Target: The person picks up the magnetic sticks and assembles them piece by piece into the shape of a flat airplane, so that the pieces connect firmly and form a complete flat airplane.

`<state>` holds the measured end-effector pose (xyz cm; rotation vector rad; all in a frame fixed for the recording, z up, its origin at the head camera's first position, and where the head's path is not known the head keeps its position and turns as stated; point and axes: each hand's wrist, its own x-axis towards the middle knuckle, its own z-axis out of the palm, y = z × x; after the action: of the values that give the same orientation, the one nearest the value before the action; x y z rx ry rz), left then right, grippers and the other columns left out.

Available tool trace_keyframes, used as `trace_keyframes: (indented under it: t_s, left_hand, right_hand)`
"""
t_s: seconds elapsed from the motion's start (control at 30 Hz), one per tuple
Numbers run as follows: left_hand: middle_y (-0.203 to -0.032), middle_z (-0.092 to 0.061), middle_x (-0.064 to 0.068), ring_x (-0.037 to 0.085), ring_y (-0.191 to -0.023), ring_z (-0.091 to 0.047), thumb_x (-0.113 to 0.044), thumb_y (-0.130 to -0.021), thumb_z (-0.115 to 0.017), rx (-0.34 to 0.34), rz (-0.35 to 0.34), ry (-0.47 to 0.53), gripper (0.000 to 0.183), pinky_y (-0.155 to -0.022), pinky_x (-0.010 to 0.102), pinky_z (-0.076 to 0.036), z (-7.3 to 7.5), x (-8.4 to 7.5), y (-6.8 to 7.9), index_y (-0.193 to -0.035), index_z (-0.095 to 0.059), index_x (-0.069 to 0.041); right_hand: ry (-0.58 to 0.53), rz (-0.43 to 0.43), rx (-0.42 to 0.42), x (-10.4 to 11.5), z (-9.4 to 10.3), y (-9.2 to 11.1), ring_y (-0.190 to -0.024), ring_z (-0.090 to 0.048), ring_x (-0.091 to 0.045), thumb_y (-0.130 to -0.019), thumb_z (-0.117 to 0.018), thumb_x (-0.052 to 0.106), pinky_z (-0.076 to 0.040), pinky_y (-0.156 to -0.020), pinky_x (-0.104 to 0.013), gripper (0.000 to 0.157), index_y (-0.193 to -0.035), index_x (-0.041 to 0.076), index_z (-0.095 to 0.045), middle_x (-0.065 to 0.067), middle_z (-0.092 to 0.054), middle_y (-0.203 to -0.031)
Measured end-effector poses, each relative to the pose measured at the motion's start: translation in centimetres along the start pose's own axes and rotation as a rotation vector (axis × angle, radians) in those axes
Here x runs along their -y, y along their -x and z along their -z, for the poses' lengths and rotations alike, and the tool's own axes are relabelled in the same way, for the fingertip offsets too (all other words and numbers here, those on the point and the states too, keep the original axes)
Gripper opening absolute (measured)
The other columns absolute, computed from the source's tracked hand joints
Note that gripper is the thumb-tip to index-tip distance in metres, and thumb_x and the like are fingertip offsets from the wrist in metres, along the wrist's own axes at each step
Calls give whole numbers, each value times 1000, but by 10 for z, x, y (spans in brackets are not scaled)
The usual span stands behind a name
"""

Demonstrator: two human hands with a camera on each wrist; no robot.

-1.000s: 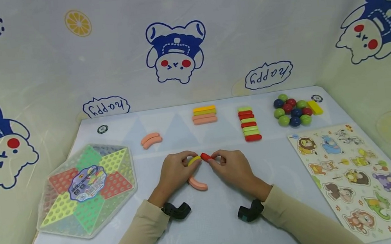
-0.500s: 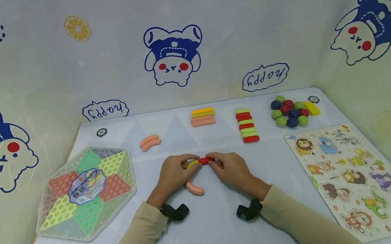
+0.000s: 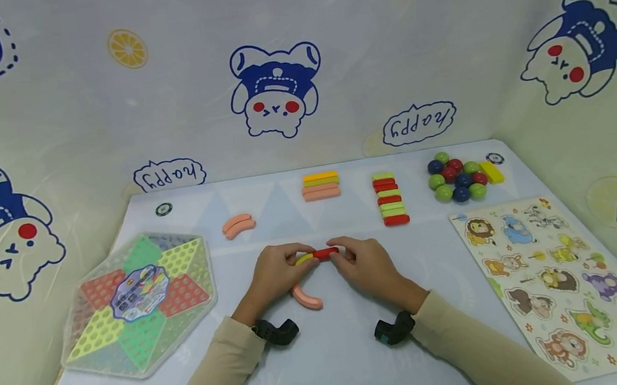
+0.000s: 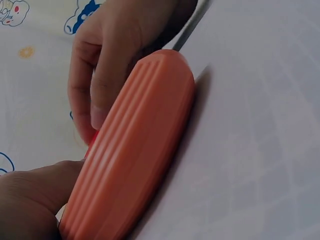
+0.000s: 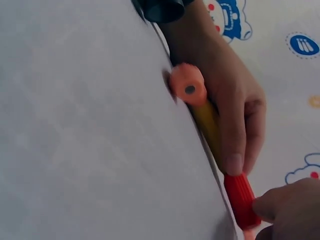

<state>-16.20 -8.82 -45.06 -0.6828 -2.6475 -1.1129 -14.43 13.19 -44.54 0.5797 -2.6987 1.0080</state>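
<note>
Near the table's middle my left hand pinches a yellow curved stick, partly hidden by the fingers. My right hand pinches a short red stick between thumb and fingers. In the head and right wrist views, the red stick meets the yellow stick end to end. A pink curved stick extends from beneath my left hand; its near end shows a grey disc in the right wrist view. That pink ridged stick fills the middle of the left wrist view.
Beyond the hands lie two pink curved sticks, yellow and pink sticks, a red-and-green stick row and coloured balls beside a yellow block. A hexagonal game box stands left, an animal sticker sheet right.
The red stick has gone from tilted to level, in line with the yellow stick. My right fingers have shifted to its right end. Over the last half second the hands hardly move.
</note>
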Motion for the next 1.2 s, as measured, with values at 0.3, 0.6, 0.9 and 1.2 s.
trace_keyframes:
  t_s: [0.3,0.6,0.9,1.2]
  left_hand:
    - [-46,-33,-8,6,-42,-28,-38,-79,-74,17,62,46,18,-43,23,-21,-2,0,-3,-93,-73,-28]
    - [-45,-32,-8,6,-41,-27,-39,-79,-74,-5,62,56,19,-41,23,-20,-1,-1,-1,-93,-73,-27]
    - [-46,-33,-9,5,-42,-27,-37,-78,-75,-1,78,58,17,-41,23,-20,-1,1,0,-93,-73,-28]
    - [-46,-33,-9,4,-42,-27,-35,-79,-75,2,75,57,16,-42,23,-19,-1,0,0,-93,-73,-28]
  right_hand:
    - [20,-225,-205,-36,65,-21,-50,-44,-18,-89,-64,32,-35,-44,-29,24,-110,20,-66,-1,-46,-55]
    - [180,-545,-403,-103,125,-14,-49,-46,-23,-91,-57,35,-34,-41,-32,36,-116,10,-63,-6,-48,-56]
    - [176,-661,-319,-122,133,-6,-54,-49,-25,-91,-55,38,-36,-39,-31,54,-131,3,-51,-12,-56,-68]
    - [182,-650,-316,-129,126,-5,-63,-52,-27,-91,-56,38,-39,-45,-31,56,-134,3,-49,-15,-60,-79]
